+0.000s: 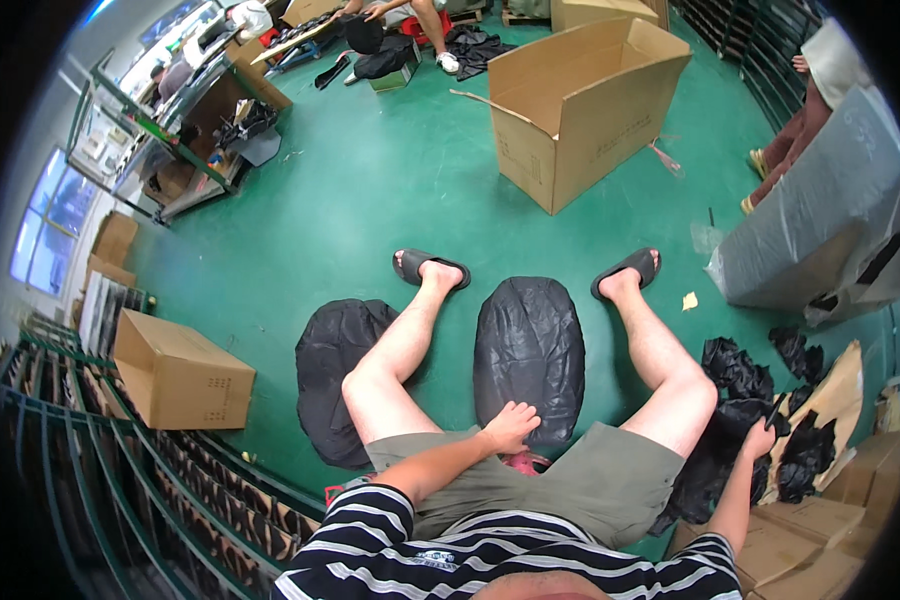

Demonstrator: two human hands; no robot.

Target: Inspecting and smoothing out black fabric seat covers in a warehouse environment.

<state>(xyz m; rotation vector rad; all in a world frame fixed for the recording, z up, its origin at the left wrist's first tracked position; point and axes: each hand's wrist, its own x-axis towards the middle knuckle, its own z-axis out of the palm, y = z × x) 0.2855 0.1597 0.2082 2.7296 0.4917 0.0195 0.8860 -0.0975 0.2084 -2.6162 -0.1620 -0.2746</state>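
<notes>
Two hands apart: left hand [511, 425] resting on black oval cover [529, 350]; right hand [759, 438] gripping crumpled black pile [735, 400].

Striped shirt [450, 550], olive shorts [590, 485], black sandals [420, 265]

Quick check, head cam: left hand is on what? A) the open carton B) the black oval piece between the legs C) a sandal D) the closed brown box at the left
B: the left hand rests on the near end of the black oval piece lying on the green floor between the legs; the right hand reaches into the black pile at the side.
</notes>
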